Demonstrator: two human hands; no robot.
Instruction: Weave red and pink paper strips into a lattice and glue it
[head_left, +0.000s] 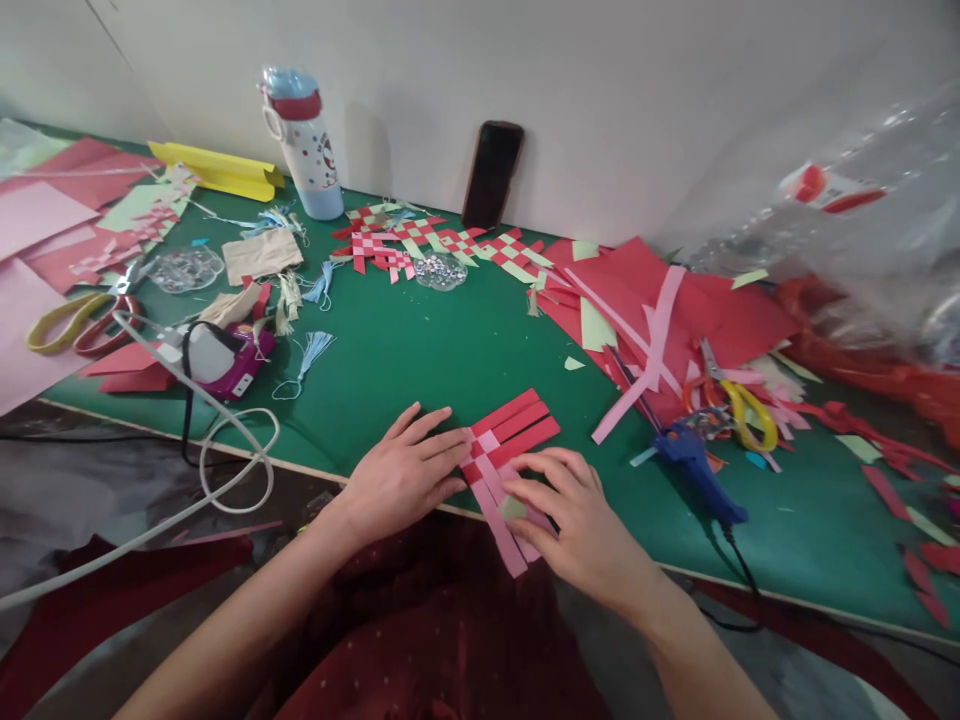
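Observation:
A small woven piece of red and pink paper strips (484,448) lies at the green table's front edge. Its red strips (529,415) fan toward the upper right, while pink strips (504,540) extend down over the edge. My left hand (405,465) lies flat with fingers stretched, their tips resting on the weave's left side. Curled over the pink strips from the right, my right hand (574,500) has its thumb and fingers closed about a strip. Its fingers partly cover these strips. A pale green paper scrap (514,508) shows beneath those fingers.
A blue glue gun (701,470) and yellow-handled scissors (742,400) lie right, beside red paper sheets (675,310). Woven pieces (420,237), a phone (493,175) and a bottle (307,150) line the wall. Left are a white cable (217,405), a purple device (238,365) and tassels (311,350).

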